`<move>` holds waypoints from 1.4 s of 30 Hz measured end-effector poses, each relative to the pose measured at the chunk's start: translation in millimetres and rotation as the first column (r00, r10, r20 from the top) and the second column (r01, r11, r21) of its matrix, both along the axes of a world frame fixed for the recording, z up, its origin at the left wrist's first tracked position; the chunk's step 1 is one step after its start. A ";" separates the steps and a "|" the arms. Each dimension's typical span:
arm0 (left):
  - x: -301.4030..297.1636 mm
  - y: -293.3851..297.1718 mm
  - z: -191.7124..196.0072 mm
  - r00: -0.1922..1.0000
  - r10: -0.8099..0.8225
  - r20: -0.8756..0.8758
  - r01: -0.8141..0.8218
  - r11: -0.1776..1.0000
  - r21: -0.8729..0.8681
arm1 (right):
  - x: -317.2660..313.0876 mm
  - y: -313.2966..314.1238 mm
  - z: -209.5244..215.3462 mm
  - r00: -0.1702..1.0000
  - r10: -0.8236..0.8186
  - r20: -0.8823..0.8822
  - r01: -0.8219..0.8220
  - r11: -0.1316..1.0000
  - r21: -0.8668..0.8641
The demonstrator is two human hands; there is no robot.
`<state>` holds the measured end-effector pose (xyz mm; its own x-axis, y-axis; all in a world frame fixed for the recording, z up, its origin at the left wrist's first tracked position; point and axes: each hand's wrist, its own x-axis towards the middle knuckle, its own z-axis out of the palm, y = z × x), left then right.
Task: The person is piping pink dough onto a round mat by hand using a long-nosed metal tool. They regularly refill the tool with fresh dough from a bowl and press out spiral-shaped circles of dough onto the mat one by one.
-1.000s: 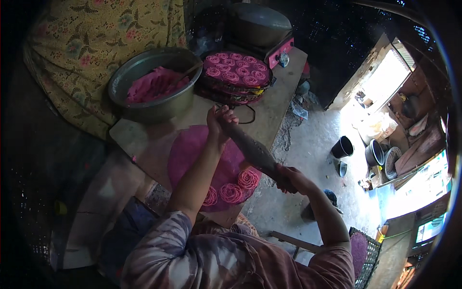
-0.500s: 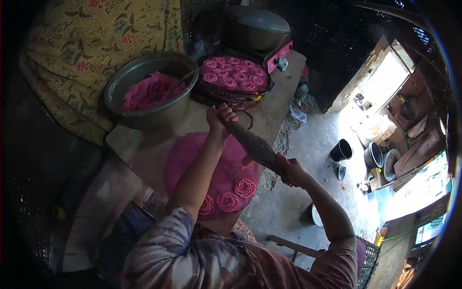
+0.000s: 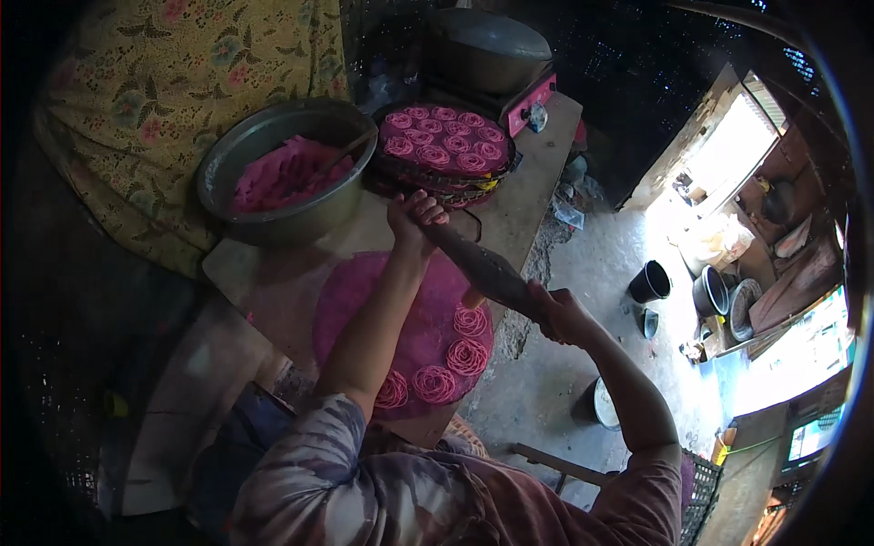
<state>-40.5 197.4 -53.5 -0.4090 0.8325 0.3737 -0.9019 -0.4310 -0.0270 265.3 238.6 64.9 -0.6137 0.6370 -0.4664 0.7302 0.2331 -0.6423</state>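
Note:
Both my hands are closed round a long dark hand press, held slantwise above a round pink mat. My left hand wraps its far-left end; my right hand grips the near-right end. A short pale-brown nozzle points down from the press's middle. Just below it lies a nest of pink strands, partly hidden by the press. More coiled pink nests follow the mat's right and near edge. My left forearm covers part of the mat.
A metal basin of pink dough with a stick in it stands far left. Beside it are stacked round trays topped with pink nests. Behind them a lidded pot sits on a stove. Dark buckets stand on the floor at right.
The strands under the press now form a fuller, more visible nest. My right hand and the press's near end have shifted slightly right. Both hands keep their grip.

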 end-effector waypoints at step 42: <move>79.0 -14.8 -30.5 0.125 -0.860 -0.496 -0.186 0.470 -0.863 | 33.6 27.5 -70.4 0.944 -0.128 -0.303 0.171 0.978 0.118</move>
